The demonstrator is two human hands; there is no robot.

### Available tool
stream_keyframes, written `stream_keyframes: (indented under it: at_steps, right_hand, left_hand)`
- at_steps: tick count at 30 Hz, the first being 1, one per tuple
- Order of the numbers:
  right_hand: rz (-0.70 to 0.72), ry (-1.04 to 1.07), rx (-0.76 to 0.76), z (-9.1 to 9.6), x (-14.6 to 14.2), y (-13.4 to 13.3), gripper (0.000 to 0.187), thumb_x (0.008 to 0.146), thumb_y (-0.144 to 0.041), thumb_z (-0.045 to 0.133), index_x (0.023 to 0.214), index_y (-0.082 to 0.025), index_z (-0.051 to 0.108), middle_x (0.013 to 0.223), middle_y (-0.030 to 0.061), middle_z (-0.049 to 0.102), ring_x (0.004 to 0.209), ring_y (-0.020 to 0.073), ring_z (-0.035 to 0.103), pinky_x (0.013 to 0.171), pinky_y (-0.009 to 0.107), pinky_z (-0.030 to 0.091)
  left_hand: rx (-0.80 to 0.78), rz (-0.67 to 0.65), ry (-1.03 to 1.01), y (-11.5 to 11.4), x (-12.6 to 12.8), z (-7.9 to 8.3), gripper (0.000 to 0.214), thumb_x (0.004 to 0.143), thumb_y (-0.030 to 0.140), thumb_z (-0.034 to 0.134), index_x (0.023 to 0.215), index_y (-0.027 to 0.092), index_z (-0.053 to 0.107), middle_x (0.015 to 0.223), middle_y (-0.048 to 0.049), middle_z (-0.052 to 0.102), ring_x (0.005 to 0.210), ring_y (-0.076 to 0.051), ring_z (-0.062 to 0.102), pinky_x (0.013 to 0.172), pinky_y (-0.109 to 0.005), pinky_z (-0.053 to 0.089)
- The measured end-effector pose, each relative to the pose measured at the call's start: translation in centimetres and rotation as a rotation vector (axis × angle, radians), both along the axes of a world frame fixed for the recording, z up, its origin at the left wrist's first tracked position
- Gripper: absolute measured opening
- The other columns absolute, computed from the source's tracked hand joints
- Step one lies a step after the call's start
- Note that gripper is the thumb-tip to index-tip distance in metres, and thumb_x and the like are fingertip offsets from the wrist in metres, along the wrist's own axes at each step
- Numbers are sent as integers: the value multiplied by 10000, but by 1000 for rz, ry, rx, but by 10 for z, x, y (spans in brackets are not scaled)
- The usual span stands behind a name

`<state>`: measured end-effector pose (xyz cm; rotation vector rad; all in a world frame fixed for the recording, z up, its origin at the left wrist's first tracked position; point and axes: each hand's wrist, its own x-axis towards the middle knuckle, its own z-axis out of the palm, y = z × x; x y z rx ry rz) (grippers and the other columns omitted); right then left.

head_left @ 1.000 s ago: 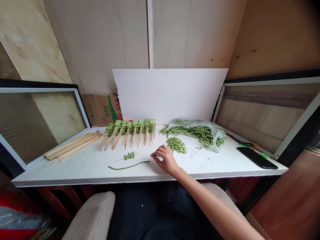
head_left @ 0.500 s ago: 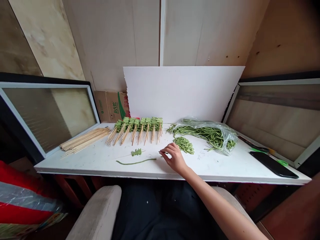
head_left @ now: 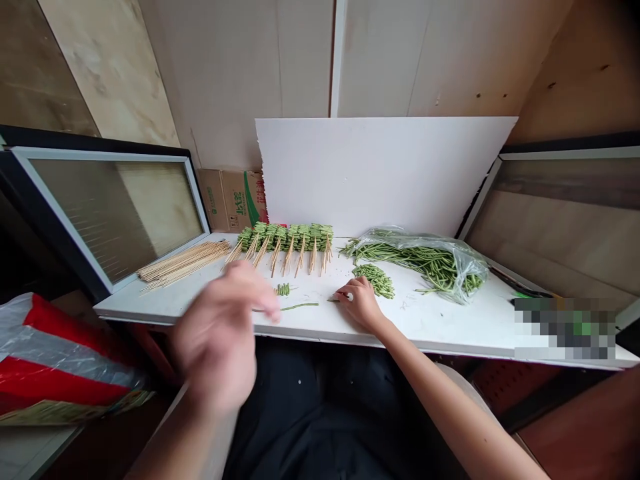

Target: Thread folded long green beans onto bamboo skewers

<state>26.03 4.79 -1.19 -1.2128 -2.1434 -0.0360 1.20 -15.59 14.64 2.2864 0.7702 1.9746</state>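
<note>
My left hand [head_left: 223, 327] is raised in front of the table's near edge, smeared by motion, so its finger state is unclear. It partly hides a long green bean [head_left: 300, 306] and a skewer threaded with folded green beans [head_left: 283, 289]. My right hand [head_left: 359, 301] rests low over the white table [head_left: 320, 327], thumb and fingers pinched around a small dark thing too tiny to name. A short green piece [head_left: 333, 300] shows by its fingertips. Just behind that hand lies a heap of green bean pieces [head_left: 380, 282].
Finished bean skewers [head_left: 300, 237] lie in a row at the back. Bare bamboo sticks [head_left: 185, 262] are bundled at left. A clear plastic bag of long beans [head_left: 425, 260] sits back right. A cardboard box [head_left: 225, 200] and white board [head_left: 380, 173] stand behind.
My left hand has come into view from the lower left. My right hand stays pinched and now sits lower, close to the tabletop. The whole view has shifted slightly.
</note>
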Motion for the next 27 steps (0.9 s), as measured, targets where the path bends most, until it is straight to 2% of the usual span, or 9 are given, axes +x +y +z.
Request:
stream_keyframes:
  at_steps: [2, 3, 7, 10, 12, 15, 19, 23, 27]
  right_hand:
    - [0, -21, -15, -1, 1, 1, 185, 980, -330, 690, 933, -259, 855, 904, 109, 749, 1022, 326, 548, 907, 441, 426]
    - [9, -35, -21, -2, 1, 1, 198, 984, -342, 683, 936, -259, 856, 911, 110, 753, 1034, 329, 548, 914, 442, 422]
    - [47, -65, -43, 0, 1, 0, 266, 1006, -406, 638, 958, -255, 852, 944, 117, 760, 1079, 343, 544, 938, 456, 414]
    - [52, -14, -14, 3, 1, 0, 335, 1035, -444, 574, 988, -244, 839, 978, 126, 759, 1065, 334, 549, 938, 464, 420]
    - [63, 32, 27, 5, 0, 0, 352, 1039, -446, 564, 964, -231, 832, 958, 136, 757, 1025, 331, 555, 917, 469, 431]
    - [126, 97, 78, 7, -4, -2, 307, 1024, -417, 607, 933, -221, 824, 913, 136, 759, 978, 327, 566, 890, 479, 449]
    - [291, 124, 70, 9, -14, -10, 217, 976, -408, 703, 1055, -235, 808, 966, 116, 769, 1009, 315, 597, 921, 480, 477]
    - [409, 100, 71, 11, -21, -19, 266, 932, -407, 767, 1141, -243, 785, 983, 110, 769, 1050, 311, 605, 912, 462, 501]
    - [394, 115, 146, 16, -26, -26, 169, 994, -357, 689, 1065, -249, 800, 889, 96, 757, 961, 284, 600, 861, 439, 486]
  left_hand:
    - [-100, 76, 113, 31, 0, -11, 276, 1067, 449, 522, 1024, 266, 725, 804, -29, 673, 764, -204, 646, 815, -392, 536]
    - [-216, 150, 274, 49, -2, -21, 252, 1047, 427, 571, 1014, 246, 743, 849, -34, 704, 783, -201, 652, 829, -375, 526]
    - [-659, 391, 762, 115, -19, -75, 198, 916, 323, 740, 1049, 183, 787, 1045, -95, 752, 969, -254, 690, 872, -338, 514]
    - [-767, 392, 885, 135, -28, -107, 137, 886, 246, 754, 992, 178, 807, 1059, -107, 759, 1044, -274, 688, 915, -342, 510]
    - [-741, 382, 881, 139, -28, -119, 104, 908, 194, 701, 902, 182, 804, 984, -102, 763, 1037, -274, 681, 913, -349, 508]
    - [-664, 433, 862, 142, -24, -130, 156, 936, 167, 641, 851, 165, 772, 955, -117, 749, 1014, -282, 663, 896, -369, 505]
    - [-562, 443, 848, 144, -18, -137, 146, 971, 178, 602, 884, 163, 718, 986, -106, 722, 996, -265, 648, 883, -362, 493]
    - [-488, 390, 762, 142, -11, -133, 118, 1007, 209, 585, 945, 177, 680, 1002, -89, 708, 989, -250, 652, 890, -360, 483]
    - [-453, 354, 712, 137, -3, -124, 118, 1024, 233, 570, 975, 188, 668, 972, -69, 716, 930, -238, 669, 897, -370, 476]
